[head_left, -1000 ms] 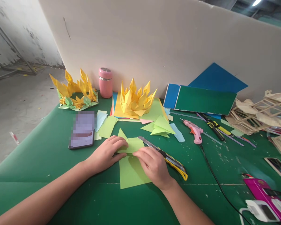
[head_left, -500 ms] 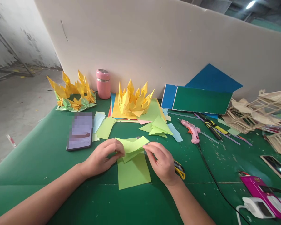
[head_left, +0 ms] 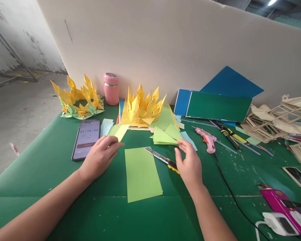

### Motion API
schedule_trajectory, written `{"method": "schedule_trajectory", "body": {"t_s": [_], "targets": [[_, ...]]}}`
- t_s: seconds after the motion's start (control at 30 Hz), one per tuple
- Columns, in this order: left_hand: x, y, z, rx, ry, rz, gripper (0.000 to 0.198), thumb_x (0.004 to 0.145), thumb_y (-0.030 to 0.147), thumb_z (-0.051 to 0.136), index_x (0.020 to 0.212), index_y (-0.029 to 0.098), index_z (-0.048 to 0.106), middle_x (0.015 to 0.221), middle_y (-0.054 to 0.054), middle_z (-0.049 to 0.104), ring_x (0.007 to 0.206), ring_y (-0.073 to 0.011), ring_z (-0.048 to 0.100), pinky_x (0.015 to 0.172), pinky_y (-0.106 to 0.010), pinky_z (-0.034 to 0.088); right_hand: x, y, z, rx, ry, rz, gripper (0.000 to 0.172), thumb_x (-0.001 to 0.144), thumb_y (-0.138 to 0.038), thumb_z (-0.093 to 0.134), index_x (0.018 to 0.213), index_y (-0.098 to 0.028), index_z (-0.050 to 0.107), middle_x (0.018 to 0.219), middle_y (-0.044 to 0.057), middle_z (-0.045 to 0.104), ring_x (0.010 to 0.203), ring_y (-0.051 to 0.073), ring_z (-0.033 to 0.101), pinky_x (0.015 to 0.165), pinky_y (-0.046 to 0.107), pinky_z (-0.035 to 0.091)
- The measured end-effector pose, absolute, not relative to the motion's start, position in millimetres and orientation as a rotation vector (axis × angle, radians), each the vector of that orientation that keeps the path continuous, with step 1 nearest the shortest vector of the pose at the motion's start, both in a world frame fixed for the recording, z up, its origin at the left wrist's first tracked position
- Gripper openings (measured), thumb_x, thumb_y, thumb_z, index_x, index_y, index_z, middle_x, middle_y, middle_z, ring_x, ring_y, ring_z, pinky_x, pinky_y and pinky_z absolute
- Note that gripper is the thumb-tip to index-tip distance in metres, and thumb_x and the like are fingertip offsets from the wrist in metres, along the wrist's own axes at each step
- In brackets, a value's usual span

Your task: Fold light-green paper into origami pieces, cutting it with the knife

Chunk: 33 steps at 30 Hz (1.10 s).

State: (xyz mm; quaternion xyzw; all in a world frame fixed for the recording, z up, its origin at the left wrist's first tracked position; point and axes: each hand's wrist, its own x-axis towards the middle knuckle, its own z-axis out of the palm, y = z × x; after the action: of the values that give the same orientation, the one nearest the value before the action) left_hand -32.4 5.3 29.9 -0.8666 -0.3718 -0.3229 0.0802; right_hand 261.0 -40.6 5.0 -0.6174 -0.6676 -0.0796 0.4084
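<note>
My left hand has its fingers curled together at the lower edge of a narrow green paper strip, over other paper pieces; the exact contact is partly hidden. At a pile of folded green paper triangles, my right hand touches a corner with its fingertips, the thumb apart from them. Between the hands lies a stack of green paper rectangles. A utility knife with its blade out rests by the stack's upper right, its handle end hidden behind my right hand.
Two yellow paper crowns, one on the left and one on coloured sheets, stand behind. A phone and a pink flask are left. Right are a pink glue gun with cord, a wooden stick model and a magenta device.
My hands have parted from the middle, left to the strips and right to the triangle pile. Green pieces went with them, uncovering the paper stack and the knife.
</note>
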Motion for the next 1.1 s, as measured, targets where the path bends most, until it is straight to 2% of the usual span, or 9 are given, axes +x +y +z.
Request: {"method": "schedule_trajectory", "body": {"t_s": [0.13,0.2,0.3,0.43,0.6,0.7,0.83,0.93,1.1], "targets": [[-31,11,22,-2.592,-1.221,-0.761,0.036,0.094,0.017,0.033,0.092,0.015,0.069,0.083,-0.009,0.059,0.074,-0.0202,0.057,0.071,-0.034,0.052,256,-41,7,-1.624,-1.755,-0.309,0.027,0.092,-0.023,0.042,0.116,-0.016,0.05,0.113,0.016,0.063,0.112,0.032,0.057,0.089,0.052,0.05],[-30,12,20,-2.581,-1.274,-0.702,0.037,0.094,0.018,0.034,0.092,0.013,0.07,0.083,-0.01,0.059,0.073,-0.0207,0.057,0.072,-0.036,0.053,250,-44,12,-1.57,-1.831,-0.304,0.023,0.092,-0.021,0.042,0.112,-0.018,0.052,0.113,0.014,0.063,0.113,0.031,0.055,0.093,0.051,0.047],[-25,8,22,-2.562,-1.303,-0.675,0.037,0.095,0.028,0.036,0.093,0.014,0.071,0.091,-0.012,0.061,0.077,-0.0231,0.059,0.074,-0.04,0.053,241,-50,18,-1.511,-2.032,-0.055,0.018,0.09,-0.021,0.047,0.107,-0.021,0.054,0.105,0.01,0.066,0.099,0.027,0.061,0.082,0.043,0.052],[-15,-1,23,-2.683,-1.282,-0.694,0.036,0.096,0.033,0.038,0.102,0.017,0.069,0.105,-0.012,0.064,0.095,-0.0264,0.06,0.084,-0.042,0.051,240,-55,19,-1.622,-2.102,0.158,0.022,0.084,-0.018,0.054,0.105,-0.022,0.053,0.1,0.008,0.065,0.091,0.027,0.062,0.07,0.038,0.052],[-8,-7,18,-2.942,-1.248,-0.585,0.04,0.091,0.043,0.049,0.117,0.015,0.061,0.114,-0.012,0.065,0.103,-0.0279,0.059,0.09,-0.044,0.05,250,-53,16,-1.74,-1.999,0.107,0.017,0.083,-0.013,0.049,0.098,-0.02,0.054,0.084,0.007,0.063,0.077,0.025,0.06,0.062,0.035,0.049],[-8,-7,15,-2.946,-1.275,-0.586,0.042,0.09,0.043,0.053,0.12,0.014,0.058,0.117,-0.013,0.063,0.105,-0.0283,0.058,0.093,-0.045,0.049,251,-51,13,-1.731,-1.947,-0.019,0.016,0.087,-0.017,0.049,0.1,-0.019,0.057,0.094,0.01,0.064,0.087,0.028,0.059,0.071,0.041,0.05],[-8,-7,12,-2.933,-1.305,-0.595,0.045,0.088,0.042,0.056,0.124,0.014,0.055,0.119,-0.014,0.062,0.108,-0.0288,0.057,0.096,-0.044,0.047,236,-52,10,-1.631,-2.059,0.102,0.025,0.091,-0.029,0.051,0.112,-0.019,0.061,0.106,0.011,0.065,0.1,0.029,0.057,0.084,0.044,0.05],[-8,-7,10,-2.935,-1.319,-0.617,0.048,0.087,0.041,0.058,0.126,0.014,0.053,0.12,-0.014,0.061,0.11,-0.0291,0.056,0.097,-0.044,0.046,223,-55,14,-1.635,-2.177,0.255,0.041,0.09,-0.037,0.056,0.126,-0.018,0.056,0.122,0.012,0.06,0.114,0.031,0.051,0.096,0.048,0.045],[-9,-7,9,-2.987,-1.363,-0.653,0.043,0.089,0.038,0.054,0.128,0.018,0.049,0.12,-0.011,0.06,0.111,-0.0269,0.055,0.098,-0.043,0.045,222,-61,31,-1.581,-2.401,0.604,0.066,0.08,-0.05,0.066,0.139,-0.03,0.044,0.145,0.005,0.044,0.133,0.03,0.036,0.107,0.049,0.036]]}}
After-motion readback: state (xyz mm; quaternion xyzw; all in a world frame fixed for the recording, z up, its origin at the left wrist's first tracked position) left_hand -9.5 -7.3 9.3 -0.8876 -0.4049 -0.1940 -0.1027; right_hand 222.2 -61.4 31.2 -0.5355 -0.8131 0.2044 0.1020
